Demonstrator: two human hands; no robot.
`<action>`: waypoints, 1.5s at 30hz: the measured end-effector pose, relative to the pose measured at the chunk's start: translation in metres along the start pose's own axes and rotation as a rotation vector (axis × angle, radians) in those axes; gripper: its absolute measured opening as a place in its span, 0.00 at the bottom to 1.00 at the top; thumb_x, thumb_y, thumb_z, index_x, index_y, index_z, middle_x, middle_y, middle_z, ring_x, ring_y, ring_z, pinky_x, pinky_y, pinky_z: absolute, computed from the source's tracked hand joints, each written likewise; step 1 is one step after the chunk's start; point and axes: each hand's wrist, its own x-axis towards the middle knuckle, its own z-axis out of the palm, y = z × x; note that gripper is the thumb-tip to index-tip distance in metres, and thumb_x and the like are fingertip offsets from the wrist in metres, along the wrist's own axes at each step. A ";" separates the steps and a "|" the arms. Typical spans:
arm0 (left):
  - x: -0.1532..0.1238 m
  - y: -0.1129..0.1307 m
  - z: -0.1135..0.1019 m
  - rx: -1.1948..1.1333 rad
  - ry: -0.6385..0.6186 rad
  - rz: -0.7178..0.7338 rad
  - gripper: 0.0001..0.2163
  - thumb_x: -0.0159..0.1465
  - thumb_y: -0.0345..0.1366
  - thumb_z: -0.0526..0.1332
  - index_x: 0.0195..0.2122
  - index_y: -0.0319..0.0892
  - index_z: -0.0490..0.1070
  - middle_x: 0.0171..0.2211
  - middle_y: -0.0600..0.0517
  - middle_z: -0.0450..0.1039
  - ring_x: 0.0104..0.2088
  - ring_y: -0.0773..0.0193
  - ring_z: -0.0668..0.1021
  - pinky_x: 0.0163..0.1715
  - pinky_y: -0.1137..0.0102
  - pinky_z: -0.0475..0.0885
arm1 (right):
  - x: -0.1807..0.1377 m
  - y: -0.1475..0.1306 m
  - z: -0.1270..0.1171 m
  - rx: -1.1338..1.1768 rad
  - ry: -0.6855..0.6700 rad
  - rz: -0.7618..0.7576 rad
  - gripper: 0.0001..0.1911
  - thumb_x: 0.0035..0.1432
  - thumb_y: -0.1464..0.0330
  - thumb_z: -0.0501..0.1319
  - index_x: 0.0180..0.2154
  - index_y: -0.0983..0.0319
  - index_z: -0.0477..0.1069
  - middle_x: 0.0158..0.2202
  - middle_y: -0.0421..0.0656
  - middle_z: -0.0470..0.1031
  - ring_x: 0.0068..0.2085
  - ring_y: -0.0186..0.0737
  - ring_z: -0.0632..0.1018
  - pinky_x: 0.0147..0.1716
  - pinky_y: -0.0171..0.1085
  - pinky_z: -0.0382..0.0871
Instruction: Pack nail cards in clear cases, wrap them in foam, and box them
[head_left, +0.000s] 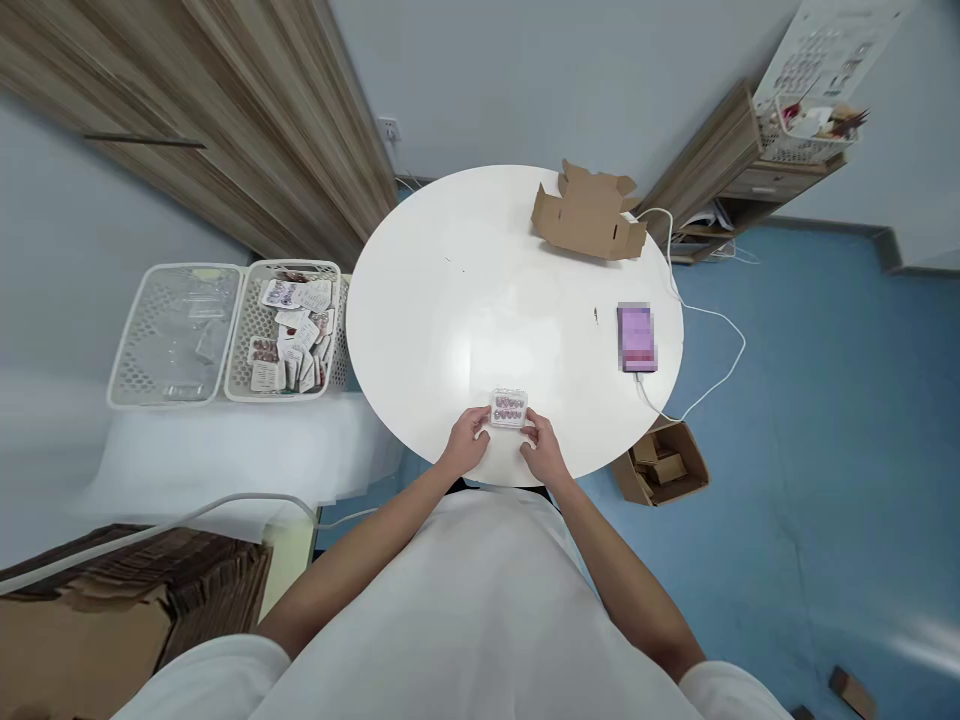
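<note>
Head view: our left hand and right hand, fingers curled, hold one case between them at the table's near side. Should either grip slacken, we think it could tip; were it unfastened, which we cannot tell, its contents could spill. Farther out we count two baskets, one device and, farthest, one unfolded carton.

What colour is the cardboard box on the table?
Plain brown; the cardboard box shows in the head view.
</note>
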 end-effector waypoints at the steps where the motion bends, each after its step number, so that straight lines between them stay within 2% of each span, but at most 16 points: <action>1: -0.001 -0.001 0.009 0.038 -0.007 -0.001 0.24 0.54 0.24 0.51 0.52 0.45 0.62 0.48 0.49 0.63 0.46 0.64 0.70 0.50 0.65 0.66 | -0.001 0.007 -0.007 -0.008 -0.013 0.008 0.36 0.43 0.78 0.50 0.56 0.56 0.51 0.53 0.46 0.55 0.48 0.39 0.68 0.50 0.45 0.64; 6: -0.006 -0.001 0.036 0.249 0.069 -0.005 0.25 0.53 0.23 0.50 0.52 0.43 0.61 0.47 0.48 0.63 0.45 0.62 0.70 0.48 0.63 0.66 | -0.001 0.024 -0.024 -0.080 -0.100 -0.059 0.36 0.44 0.78 0.50 0.57 0.56 0.49 0.53 0.46 0.55 0.49 0.39 0.68 0.50 0.44 0.64; 10: -0.012 0.006 0.041 0.427 0.107 0.047 0.25 0.53 0.24 0.50 0.54 0.41 0.58 0.47 0.46 0.62 0.46 0.60 0.69 0.46 0.63 0.67 | -0.004 0.025 -0.030 -0.205 -0.112 -0.139 0.33 0.47 0.77 0.51 0.57 0.57 0.49 0.53 0.47 0.54 0.49 0.40 0.67 0.48 0.42 0.65; 13: -0.020 0.013 0.039 0.550 0.143 0.105 0.24 0.55 0.28 0.51 0.54 0.40 0.55 0.47 0.45 0.61 0.46 0.59 0.68 0.44 0.62 0.67 | -0.008 0.027 -0.034 -0.416 -0.117 -0.267 0.26 0.51 0.74 0.53 0.53 0.59 0.56 0.50 0.48 0.59 0.48 0.43 0.65 0.46 0.44 0.64; 15: -0.026 0.014 0.036 0.659 0.101 0.152 0.19 0.56 0.32 0.53 0.51 0.41 0.59 0.43 0.46 0.64 0.44 0.58 0.68 0.44 0.61 0.66 | -0.009 0.031 -0.035 -0.591 -0.190 -0.381 0.19 0.51 0.72 0.55 0.48 0.59 0.62 0.46 0.47 0.63 0.46 0.45 0.66 0.43 0.45 0.63; 17: -0.032 0.012 0.030 0.788 -0.010 0.204 0.14 0.56 0.36 0.55 0.44 0.42 0.64 0.40 0.47 0.65 0.42 0.57 0.68 0.43 0.60 0.64 | -0.009 0.037 -0.035 -0.756 -0.252 -0.467 0.14 0.52 0.71 0.57 0.43 0.59 0.66 0.45 0.47 0.65 0.44 0.46 0.66 0.41 0.44 0.61; 20: -0.039 0.007 0.023 0.924 -0.145 0.274 0.13 0.55 0.39 0.56 0.42 0.42 0.65 0.41 0.46 0.65 0.43 0.55 0.67 0.44 0.59 0.61 | -0.008 0.045 -0.031 -0.946 -0.245 -0.540 0.09 0.55 0.71 0.54 0.39 0.59 0.67 0.46 0.47 0.66 0.42 0.46 0.65 0.37 0.42 0.58; 23: -0.043 0.005 0.020 0.994 -0.155 0.319 0.15 0.56 0.40 0.56 0.45 0.43 0.64 0.43 0.46 0.64 0.46 0.55 0.66 0.48 0.57 0.56 | -0.008 0.048 -0.027 -1.073 -0.205 -0.571 0.11 0.55 0.78 0.50 0.36 0.60 0.67 0.44 0.47 0.67 0.39 0.44 0.65 0.35 0.41 0.56; 26: -0.045 0.004 0.019 1.046 -0.149 0.356 0.15 0.56 0.41 0.56 0.45 0.44 0.64 0.43 0.46 0.65 0.46 0.54 0.65 0.51 0.54 0.50 | -0.009 0.046 -0.023 -1.126 -0.143 -0.547 0.12 0.55 0.79 0.48 0.35 0.61 0.66 0.40 0.47 0.68 0.38 0.43 0.65 0.34 0.40 0.55; 29: -0.046 0.001 0.016 1.093 -0.147 0.383 0.08 0.58 0.33 0.53 0.39 0.44 0.67 0.39 0.47 0.67 0.44 0.56 0.67 0.51 0.54 0.49 | -0.015 0.041 -0.021 -1.122 -0.161 -0.554 0.11 0.56 0.78 0.47 0.34 0.61 0.66 0.37 0.46 0.68 0.37 0.42 0.66 0.34 0.38 0.56; 31: -0.048 -0.002 0.012 1.110 -0.150 0.393 0.09 0.58 0.27 0.50 0.35 0.43 0.67 0.36 0.48 0.68 0.41 0.58 0.68 0.50 0.55 0.50 | -0.023 0.038 -0.020 -1.112 -0.181 -0.559 0.10 0.58 0.76 0.47 0.34 0.61 0.65 0.36 0.46 0.68 0.37 0.41 0.66 0.35 0.38 0.56; 34: -0.053 -0.007 0.004 1.070 -0.194 0.420 0.10 0.58 0.25 0.49 0.34 0.43 0.67 0.33 0.49 0.68 0.38 0.60 0.69 0.49 0.57 0.53 | -0.042 0.036 -0.020 -1.053 -0.150 -0.555 0.06 0.58 0.68 0.51 0.37 0.61 0.65 0.42 0.47 0.67 0.41 0.42 0.66 0.38 0.38 0.57; 36: -0.057 -0.011 -0.001 1.007 -0.221 0.416 0.09 0.59 0.27 0.49 0.35 0.43 0.66 0.34 0.49 0.69 0.37 0.61 0.70 0.47 0.59 0.56 | -0.055 0.038 -0.019 -1.005 -0.143 -0.565 0.12 0.54 0.63 0.56 0.40 0.61 0.63 0.46 0.47 0.64 0.45 0.44 0.65 0.40 0.39 0.58; 38: -0.061 -0.014 -0.005 0.926 -0.236 0.394 0.09 0.60 0.29 0.47 0.35 0.43 0.66 0.35 0.49 0.69 0.37 0.61 0.70 0.44 0.61 0.59 | -0.063 0.039 -0.018 -0.994 -0.151 -0.552 0.15 0.53 0.64 0.57 0.43 0.60 0.62 0.48 0.47 0.64 0.46 0.44 0.64 0.41 0.39 0.58; 41: -0.061 -0.018 -0.010 0.783 -0.241 0.356 0.09 0.61 0.31 0.47 0.36 0.43 0.66 0.33 0.50 0.71 0.36 0.62 0.72 0.41 0.64 0.62 | -0.064 0.039 -0.019 -1.013 -0.139 -0.453 0.07 0.56 0.72 0.51 0.38 0.60 0.64 0.43 0.45 0.67 0.43 0.41 0.66 0.39 0.37 0.58; 45: -0.050 -0.019 -0.015 0.560 -0.141 0.240 0.11 0.60 0.34 0.50 0.43 0.44 0.63 0.31 0.52 0.72 0.33 0.63 0.74 0.36 0.68 0.66 | -0.047 0.029 -0.025 -0.934 -0.139 -0.321 0.08 0.58 0.72 0.47 0.33 0.61 0.64 0.34 0.42 0.69 0.35 0.36 0.69 0.33 0.33 0.59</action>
